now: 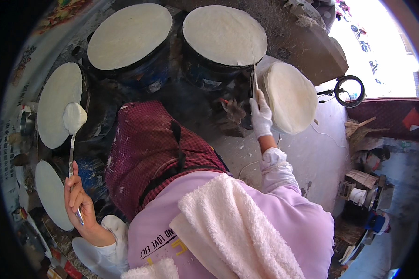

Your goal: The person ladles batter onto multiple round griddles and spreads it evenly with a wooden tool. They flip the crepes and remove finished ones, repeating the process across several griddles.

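My bare left hand (78, 200) grips the metal handle of a ladle (74, 118), whose bowl is coated with pale batter. The bowl shows over the edge of a left-hand round griddle bearing a thin batter sheet (57, 108). In a white glove, my right hand (262, 118) is closed on a long thin spatula or blade (255, 78). Its tip reaches over the rim of the top middle griddle, where another pale round sheet (225, 36) covers the surface. Beside the right hand stands a stack of thin round flatbreads (293, 97).
Further sheet-covered griddles stand at the upper left (131, 36) and lower left (54, 195), on dark drums. A ring light (349, 91) is at the right. Brooms (358, 127) lean near the dark red panel. White cords cross the floor (300, 157).
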Motion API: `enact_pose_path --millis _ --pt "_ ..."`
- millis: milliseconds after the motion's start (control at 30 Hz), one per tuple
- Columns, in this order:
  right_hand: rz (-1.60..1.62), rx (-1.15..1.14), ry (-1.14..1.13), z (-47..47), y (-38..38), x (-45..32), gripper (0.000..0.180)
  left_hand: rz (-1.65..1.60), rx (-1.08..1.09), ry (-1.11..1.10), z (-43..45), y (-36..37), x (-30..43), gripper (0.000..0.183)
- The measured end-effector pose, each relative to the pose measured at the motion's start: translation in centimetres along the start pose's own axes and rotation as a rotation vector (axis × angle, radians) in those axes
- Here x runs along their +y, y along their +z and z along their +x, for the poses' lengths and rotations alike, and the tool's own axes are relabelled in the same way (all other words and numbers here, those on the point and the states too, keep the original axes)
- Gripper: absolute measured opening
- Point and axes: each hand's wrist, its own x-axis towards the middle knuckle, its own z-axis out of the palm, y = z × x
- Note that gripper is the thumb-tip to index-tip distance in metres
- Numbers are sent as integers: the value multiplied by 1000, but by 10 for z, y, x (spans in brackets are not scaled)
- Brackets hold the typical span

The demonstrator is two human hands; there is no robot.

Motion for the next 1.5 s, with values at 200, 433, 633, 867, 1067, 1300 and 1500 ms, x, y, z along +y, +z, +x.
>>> enact_pose_path --millis 200,433,633,867,1067,1300,1500 --pt "-395 -125 102 -16 6 -36 51 52 -5 12 4 1 -1 53" --pt "-543 -143 81 3 31 -16 55 74 21 32 1 0 -4 54" --pt "5 -149 -65 -38 16 0 53 71 19 40 1 -4 -3 56" --pt "-16 -3 59 -25 -16 -3 50 79 28 67 1 -4 1 54" --pt "-306 -166 2 -22 10 -53 52 84 10 52 2 -4 2 54" --pt "-496 -203 65 -17 34 -21 57 88 22 78 3 -5 -1 54" --pt "-506 -164 69 1 45 -25 57 52 14 50 7 -3 0 54"
